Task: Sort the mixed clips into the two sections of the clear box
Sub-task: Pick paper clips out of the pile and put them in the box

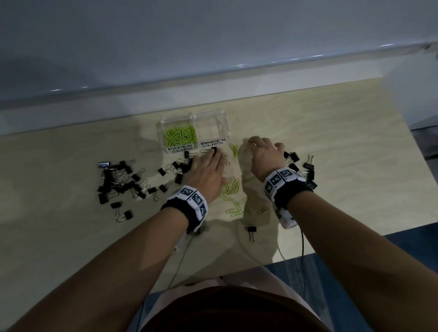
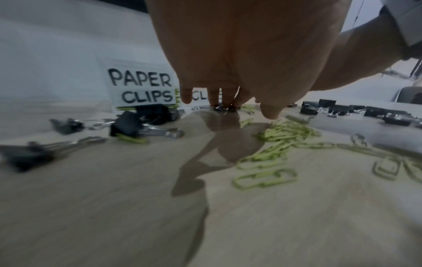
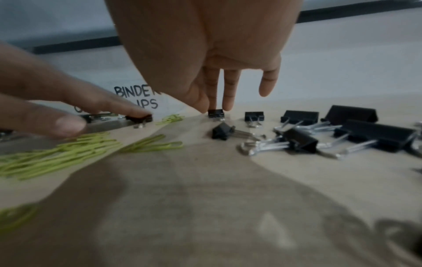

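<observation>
The clear box (image 1: pixel 224 120) stands at the back of the table; its "PAPER CLIPS" section (image 1: pixel 181 136) holds green paper clips and its "BINDER CLIPS" section (image 1: pixel 211 128) looks empty. My left hand (image 1: pixel 213 158) lies low in front of the box, a straight fingertip resting on a black binder clip (image 3: pixel 139 117), thumb apart. My right hand (image 1: pixel 256 145) reaches down to the right of the box, thumb and a finger pinching a small black binder clip (image 3: pixel 215 112). Loose green paper clips (image 1: pixel 230 190) lie between my wrists.
Black binder clips are scattered in a pile at the left (image 1: pixel 119 181) and a smaller group at the right (image 1: pixel 301 166). One binder clip (image 1: pixel 251 231) lies near the front edge. Thin cables (image 1: pixel 182 256) trail off the table's near edge.
</observation>
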